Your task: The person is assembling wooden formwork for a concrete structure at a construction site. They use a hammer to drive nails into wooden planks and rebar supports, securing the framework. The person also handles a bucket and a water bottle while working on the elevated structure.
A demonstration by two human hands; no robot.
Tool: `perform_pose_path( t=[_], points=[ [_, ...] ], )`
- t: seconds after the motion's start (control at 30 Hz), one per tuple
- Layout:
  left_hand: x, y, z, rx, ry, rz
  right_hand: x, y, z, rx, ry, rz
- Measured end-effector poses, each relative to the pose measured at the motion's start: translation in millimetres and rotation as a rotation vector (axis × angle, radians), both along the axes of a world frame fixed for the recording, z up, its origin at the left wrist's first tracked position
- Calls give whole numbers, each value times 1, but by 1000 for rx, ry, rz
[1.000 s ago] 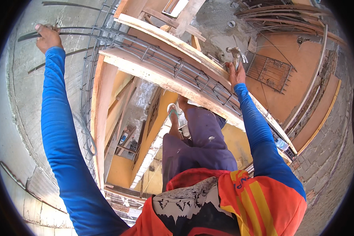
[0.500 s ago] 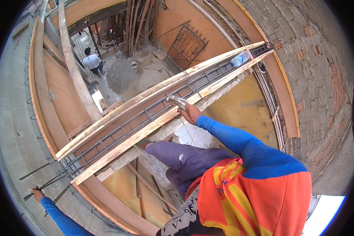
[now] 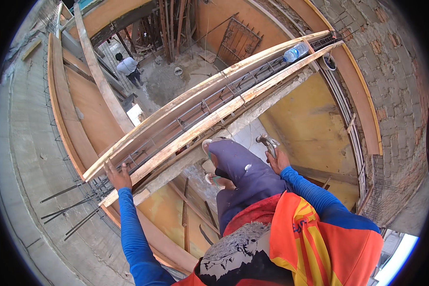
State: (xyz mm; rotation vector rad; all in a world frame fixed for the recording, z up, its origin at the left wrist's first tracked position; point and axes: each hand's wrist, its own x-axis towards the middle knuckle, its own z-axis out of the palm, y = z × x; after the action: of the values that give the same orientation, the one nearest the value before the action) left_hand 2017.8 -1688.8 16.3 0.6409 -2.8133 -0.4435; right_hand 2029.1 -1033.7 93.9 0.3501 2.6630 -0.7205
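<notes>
My right hand [image 3: 278, 161] is closed around a pair of metal pincers [image 3: 269, 141], held above the gap on the near side of the formwork, clear of the boards. My left hand [image 3: 118, 177] lies with fingers spread at the left end of the wooden form, reaching between its two boards. Steel rebar with stirrups [image 3: 195, 117] runs lengthwise between the far board [image 3: 205, 86] and the near board [image 3: 224, 116]. Bare rebar ends [image 3: 64, 214] stick out past my left hand. A foot in a sandal [image 3: 215, 180] shows below the near board.
A clear plastic bottle [image 3: 296, 51] rests in the form's right end. Far below, a person in a white shirt [image 3: 127, 66] stands near a bucket [image 3: 178, 71]. An iron grille [image 3: 240, 40] leans on a wall. A rough brick wall [image 3: 400, 86] rises at right; deep openings drop on both sides.
My right hand has drawn the pincers back from the rebar toward my body. My left hand has let go of the protruding rebar end and moved up and right to the boards.
</notes>
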Motion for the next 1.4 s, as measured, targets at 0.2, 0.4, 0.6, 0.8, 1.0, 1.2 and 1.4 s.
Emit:
perform_pose_path(
  t=[0.2,0.4,0.6,0.8,1.0,1.2,1.4],
  points=[
    [-66,164,-45,-62,-362,-520,3,-19,23,125,48,140],
    [-79,188,-76,-147,-501,-500,21,-31,43,161,29,222],
    [-80,183,-78,-188,-519,-529,20,-34,27,163,8,168],
    [-82,179,-63,-29,-345,-452,12,-29,32,182,-13,152],
    [-158,112,-97,-207,-286,-183,-6,-35,42,203,-120,193],
    [-170,129,-76,-184,-592,-170,1,-33,39,242,-128,182],
    [-169,125,-86,-175,-581,-149,0,-35,40,238,-106,194]
  ],
)
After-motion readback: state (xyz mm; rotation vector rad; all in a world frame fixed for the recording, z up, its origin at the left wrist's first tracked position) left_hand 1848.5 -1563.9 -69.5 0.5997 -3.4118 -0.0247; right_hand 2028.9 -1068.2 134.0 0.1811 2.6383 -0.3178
